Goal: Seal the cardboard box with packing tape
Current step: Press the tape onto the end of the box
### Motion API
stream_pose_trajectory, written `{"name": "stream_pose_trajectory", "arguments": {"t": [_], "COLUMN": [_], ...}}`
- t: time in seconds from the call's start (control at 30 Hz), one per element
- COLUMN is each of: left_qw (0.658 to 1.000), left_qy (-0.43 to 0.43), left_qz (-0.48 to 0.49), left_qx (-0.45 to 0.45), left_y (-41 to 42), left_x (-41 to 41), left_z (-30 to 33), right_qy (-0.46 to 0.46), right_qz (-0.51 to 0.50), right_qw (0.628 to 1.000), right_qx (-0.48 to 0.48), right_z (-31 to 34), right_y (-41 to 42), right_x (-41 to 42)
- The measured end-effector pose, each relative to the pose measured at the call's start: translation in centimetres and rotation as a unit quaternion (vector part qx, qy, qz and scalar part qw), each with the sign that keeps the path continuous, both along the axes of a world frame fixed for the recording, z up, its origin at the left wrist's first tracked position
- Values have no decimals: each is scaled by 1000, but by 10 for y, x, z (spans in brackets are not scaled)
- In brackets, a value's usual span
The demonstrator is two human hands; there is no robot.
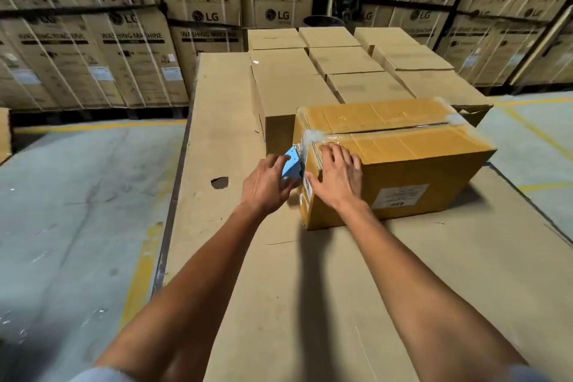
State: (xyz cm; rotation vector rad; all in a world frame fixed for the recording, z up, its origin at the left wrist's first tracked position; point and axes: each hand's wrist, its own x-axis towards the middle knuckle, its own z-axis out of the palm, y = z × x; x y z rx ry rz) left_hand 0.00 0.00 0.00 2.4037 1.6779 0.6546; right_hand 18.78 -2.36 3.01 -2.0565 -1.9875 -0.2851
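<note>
Cardboard box (400,164) is set on a worktop (310,288) covered with flat cardboard sheets, its top flaps closed and a strip of clear packing tape (387,130) laid along the centre seam from the far end to the near left corner. The left hand (266,186) is wrapped around a blue tape dispenser (292,166), which is held against the box's left end face just below the top edge. The right hand (336,174) is laid flat with fingers spread on the near corner of the box, pressed over the tape end. Stacked cartons (341,62) are seen behind the box, with printed washing-machine cartons (124,49) beyond them.
</note>
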Motion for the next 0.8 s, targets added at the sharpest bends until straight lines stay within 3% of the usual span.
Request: {"name": "stream_pose_trajectory", "arguments": {"t": [0.2, 0.3, 0.8], "left_qw": [999, 999, 982], "left_qy": [5, 20, 7], "left_qz": [-17, -31, -186], "left_qx": [-32, -7, 6], "left_y": [21, 18, -73], "left_x": [6, 10, 58], "left_z": [-10, -17, -42], "right_qy": [-15, -16, 8], "right_qz": [10, 18, 26], "right_qw": [999, 999, 1000], "right_qx": [31, 33, 6], "right_z": [0, -1, -8], "right_y": [2, -6, -114], "right_x": [8, 20, 114]}}
